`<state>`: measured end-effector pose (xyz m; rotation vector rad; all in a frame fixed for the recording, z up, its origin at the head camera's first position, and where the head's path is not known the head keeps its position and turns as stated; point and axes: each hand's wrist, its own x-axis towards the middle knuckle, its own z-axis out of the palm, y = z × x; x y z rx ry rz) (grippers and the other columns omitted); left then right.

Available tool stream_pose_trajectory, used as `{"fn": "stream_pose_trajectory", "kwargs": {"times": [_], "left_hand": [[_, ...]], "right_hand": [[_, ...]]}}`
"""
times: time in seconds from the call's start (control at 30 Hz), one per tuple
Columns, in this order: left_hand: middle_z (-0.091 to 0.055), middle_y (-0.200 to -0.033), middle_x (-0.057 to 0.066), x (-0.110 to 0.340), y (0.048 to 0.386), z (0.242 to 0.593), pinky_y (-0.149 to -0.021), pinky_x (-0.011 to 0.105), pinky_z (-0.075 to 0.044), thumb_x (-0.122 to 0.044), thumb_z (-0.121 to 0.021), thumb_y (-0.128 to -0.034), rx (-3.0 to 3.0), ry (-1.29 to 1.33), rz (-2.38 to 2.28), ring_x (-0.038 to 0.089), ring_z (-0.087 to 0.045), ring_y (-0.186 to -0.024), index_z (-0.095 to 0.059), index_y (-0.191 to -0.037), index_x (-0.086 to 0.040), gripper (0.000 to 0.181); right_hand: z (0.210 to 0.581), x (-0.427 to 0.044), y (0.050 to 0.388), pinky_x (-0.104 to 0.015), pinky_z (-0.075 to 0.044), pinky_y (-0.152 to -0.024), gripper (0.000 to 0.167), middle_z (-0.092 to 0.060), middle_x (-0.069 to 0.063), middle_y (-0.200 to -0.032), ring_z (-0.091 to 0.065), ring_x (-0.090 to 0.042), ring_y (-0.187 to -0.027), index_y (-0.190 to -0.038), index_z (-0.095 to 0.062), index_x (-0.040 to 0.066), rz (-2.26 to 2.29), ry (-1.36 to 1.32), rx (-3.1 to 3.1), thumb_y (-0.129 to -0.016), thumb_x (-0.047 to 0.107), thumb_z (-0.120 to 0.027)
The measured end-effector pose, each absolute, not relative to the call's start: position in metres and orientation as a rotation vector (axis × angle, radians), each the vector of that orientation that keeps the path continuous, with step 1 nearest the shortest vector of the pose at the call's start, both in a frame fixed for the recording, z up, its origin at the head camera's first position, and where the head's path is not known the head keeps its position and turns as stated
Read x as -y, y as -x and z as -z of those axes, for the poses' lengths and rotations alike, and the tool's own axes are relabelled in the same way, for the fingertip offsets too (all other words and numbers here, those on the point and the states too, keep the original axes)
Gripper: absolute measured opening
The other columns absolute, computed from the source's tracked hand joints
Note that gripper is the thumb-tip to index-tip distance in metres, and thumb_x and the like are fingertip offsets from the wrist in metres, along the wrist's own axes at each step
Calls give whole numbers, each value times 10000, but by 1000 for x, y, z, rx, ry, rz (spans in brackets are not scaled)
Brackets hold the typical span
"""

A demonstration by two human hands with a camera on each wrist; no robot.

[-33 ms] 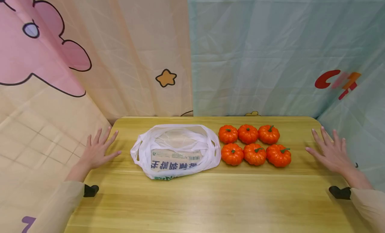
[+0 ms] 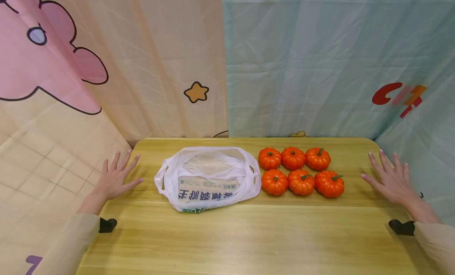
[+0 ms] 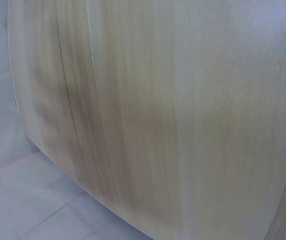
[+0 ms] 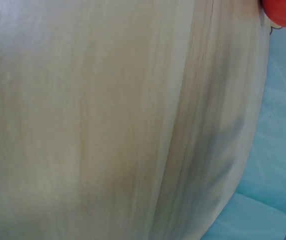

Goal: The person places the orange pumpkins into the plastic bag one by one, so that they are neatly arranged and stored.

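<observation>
My left hand [image 2: 115, 177] hovers at the table's left edge, fingers spread, holding nothing. Nearest to it lies a white plastic bag [image 2: 167, 188] with loop handles at both ends. Through its thin film and opening shows a brown cardboard piece [image 2: 209, 186] with printed characters and a barcode. Right of the bag, several small orange pumpkins [image 2: 301, 182] with green stems sit in two rows. Beyond them, at the right edge, my right hand [image 2: 391, 178] is held with fingers spread and grips nothing. The right wrist view catches part of a pumpkin [image 4: 285, 11] in its top corner.
The wooden table [image 2: 234, 239] has rounded far corners. Printed curtains [image 2: 302, 70] hang behind it and along both sides. A black strap piece [image 2: 108, 225] sits at the left wrist, and another black strap piece [image 2: 401, 227] at the right.
</observation>
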<state>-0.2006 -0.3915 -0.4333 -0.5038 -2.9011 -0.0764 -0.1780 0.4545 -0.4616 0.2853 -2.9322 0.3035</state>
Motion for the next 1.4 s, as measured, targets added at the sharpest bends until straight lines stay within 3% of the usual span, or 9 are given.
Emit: {"fn": "stream_pose_trajectory", "kwargs": {"times": [0.23,0.43,0.67,0.9,1.03,1.2,1.4], "left_hand": [[-68,-1619,156,391,195,433,-1027,779,-83,-552,-534,-891,2907,511,76,469,-57,-1455,-107,-1555,-264,840],[-56,-1622,143,390,191,431,-1032,776,-79,-531,-544,-892,2906,498,100,488,-95,-1440,-126,-1555,-250,833],[24,-1628,82,389,185,435,-1038,772,-80,-525,-535,-901,2914,503,108,430,12,-1475,-102,-1557,-243,834],[-14,-1628,97,384,183,436,-1033,771,-104,-509,-540,-903,2908,498,169,465,-53,-1458,-113,-1557,-211,836],[-9,-1629,101,375,184,440,-1033,766,-121,-476,-537,-918,2897,474,278,505,-63,-1439,-72,-1560,-204,838],[-150,-1588,229,355,186,450,-1018,765,-144,-397,-584,-907,2793,423,536,564,-126,-1395,-147,-1550,-131,821],[-194,-1552,297,331,191,458,-1077,723,-112,-289,-623,-897,2701,383,832,543,-165,-1396,-206,-1533,-84,787]], "right_hand": [[460,-451,177,-751,151,-1035,817,126,-216,-1589,178,-543,-1400,-1546,61,204,-306,-256,2954,-968,461,-455],[459,-450,177,-758,128,-1037,817,87,-238,-1589,151,-548,-1404,-1549,43,195,-293,-264,2938,-965,460,-462],[459,-447,173,-759,118,-1040,809,71,-245,-1589,134,-551,-1406,-1551,38,198,-294,-280,2922,-967,450,-462],[460,-442,168,-753,126,-1044,808,104,-200,-1600,133,-542,-1411,-1548,59,223,-290,-294,2918,-970,444,-460],[460,-437,164,-747,64,-1065,751,0,-212,-1607,29,-525,-1427,-1558,-23,200,-306,-319,2843,-980,406,-457],[460,-426,159,-749,-118,-1020,654,-238,-232,-1562,-168,-485,-1410,-1539,-222,171,-407,-332,2680,-970,326,-505],[465,-412,159,-704,-213,-1022,574,-417,-300,-1425,-362,-551,-1226,-1450,-405,68,-590,-358,2529,-920,197,-583]]}}
